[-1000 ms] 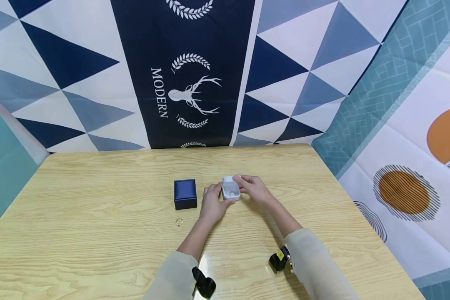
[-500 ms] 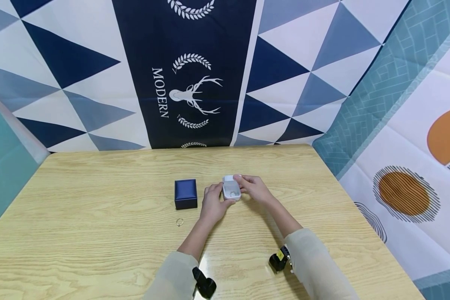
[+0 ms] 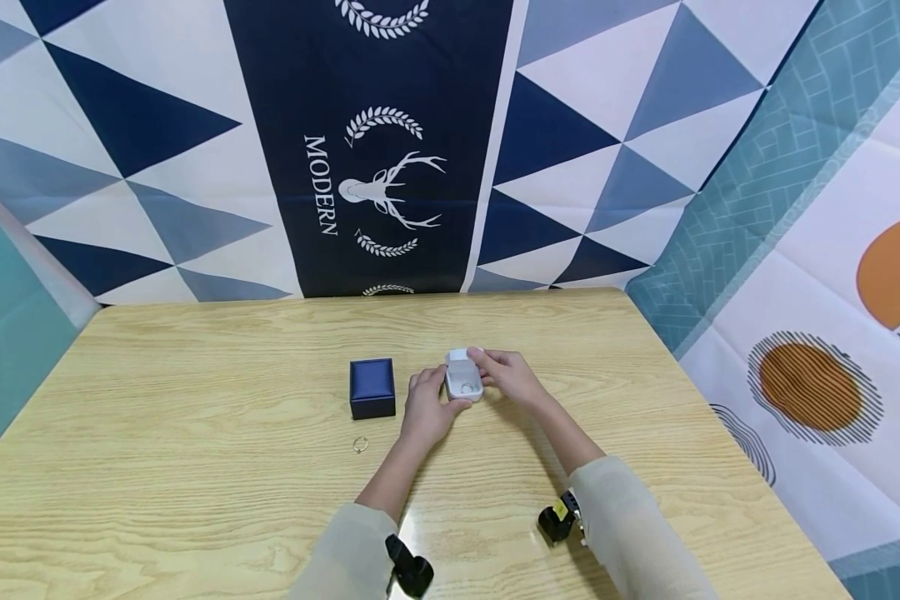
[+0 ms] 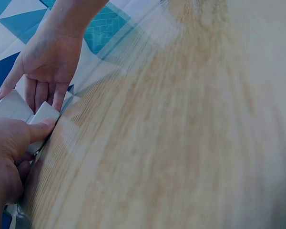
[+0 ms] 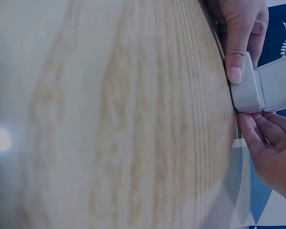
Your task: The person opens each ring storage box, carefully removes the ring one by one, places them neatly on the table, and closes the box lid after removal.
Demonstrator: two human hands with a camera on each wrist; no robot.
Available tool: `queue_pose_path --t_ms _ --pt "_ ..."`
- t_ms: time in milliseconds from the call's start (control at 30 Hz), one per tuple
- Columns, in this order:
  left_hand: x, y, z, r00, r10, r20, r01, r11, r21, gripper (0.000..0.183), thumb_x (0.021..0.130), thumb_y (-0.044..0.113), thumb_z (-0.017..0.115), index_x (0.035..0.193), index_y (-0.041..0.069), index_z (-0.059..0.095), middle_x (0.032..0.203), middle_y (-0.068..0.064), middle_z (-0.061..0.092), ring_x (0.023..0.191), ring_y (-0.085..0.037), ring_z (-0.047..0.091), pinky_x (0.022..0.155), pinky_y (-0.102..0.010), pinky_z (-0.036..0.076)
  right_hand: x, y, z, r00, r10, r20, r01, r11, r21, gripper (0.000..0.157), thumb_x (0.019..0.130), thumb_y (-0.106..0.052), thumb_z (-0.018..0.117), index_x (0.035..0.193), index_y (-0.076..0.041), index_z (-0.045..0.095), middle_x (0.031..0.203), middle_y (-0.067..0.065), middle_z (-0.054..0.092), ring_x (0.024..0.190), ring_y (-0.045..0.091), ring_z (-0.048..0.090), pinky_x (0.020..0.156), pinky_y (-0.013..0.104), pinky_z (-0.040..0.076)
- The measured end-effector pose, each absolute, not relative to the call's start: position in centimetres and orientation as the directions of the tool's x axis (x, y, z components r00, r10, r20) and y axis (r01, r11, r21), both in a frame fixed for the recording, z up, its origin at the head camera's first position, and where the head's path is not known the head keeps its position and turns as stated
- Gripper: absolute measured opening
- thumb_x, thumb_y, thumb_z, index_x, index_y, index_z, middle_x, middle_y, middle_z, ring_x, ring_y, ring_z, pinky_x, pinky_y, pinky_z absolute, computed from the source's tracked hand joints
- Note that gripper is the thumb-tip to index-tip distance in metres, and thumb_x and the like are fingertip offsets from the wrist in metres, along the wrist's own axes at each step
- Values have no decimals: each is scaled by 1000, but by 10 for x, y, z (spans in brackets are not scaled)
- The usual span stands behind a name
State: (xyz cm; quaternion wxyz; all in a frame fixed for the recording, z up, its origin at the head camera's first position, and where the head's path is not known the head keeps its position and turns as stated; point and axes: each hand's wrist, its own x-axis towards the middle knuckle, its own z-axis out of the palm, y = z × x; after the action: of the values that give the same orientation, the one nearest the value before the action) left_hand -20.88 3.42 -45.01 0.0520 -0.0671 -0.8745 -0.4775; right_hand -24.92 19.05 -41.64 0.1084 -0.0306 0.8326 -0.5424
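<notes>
A small white ring box lies on the table with its lid raised at the far side, and a ring shows inside. My left hand grips the base, thumb along the near wall, fingers at the left side. My right hand holds the box from the right, its thumb at the raised lid. In the right wrist view, the right fingers touch the side of the base near the hinge. A closed dark blue ring box stands left of my left hand. Nearer me lies a thin gold ring.
All of this is on a light wood table. A patterned cloth hangs along the back edge, and another printed cloth borders the right side. A black wrist camera sits on the left sleeve, another camera on the right.
</notes>
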Motion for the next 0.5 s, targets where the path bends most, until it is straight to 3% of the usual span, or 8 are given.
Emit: queue_pose_path --t_ms 500 --pt "-209 34 -450 -986 68 154 166 540 825 69 77 24 76 134 -4 48 128 -16 55 120 -30 44 101 -42 41 -249 189 -415 -975 -164 -152 68 431 -900 67 93 -52 48 126 6 54 105 19 66 89 16 65 87 32 53"
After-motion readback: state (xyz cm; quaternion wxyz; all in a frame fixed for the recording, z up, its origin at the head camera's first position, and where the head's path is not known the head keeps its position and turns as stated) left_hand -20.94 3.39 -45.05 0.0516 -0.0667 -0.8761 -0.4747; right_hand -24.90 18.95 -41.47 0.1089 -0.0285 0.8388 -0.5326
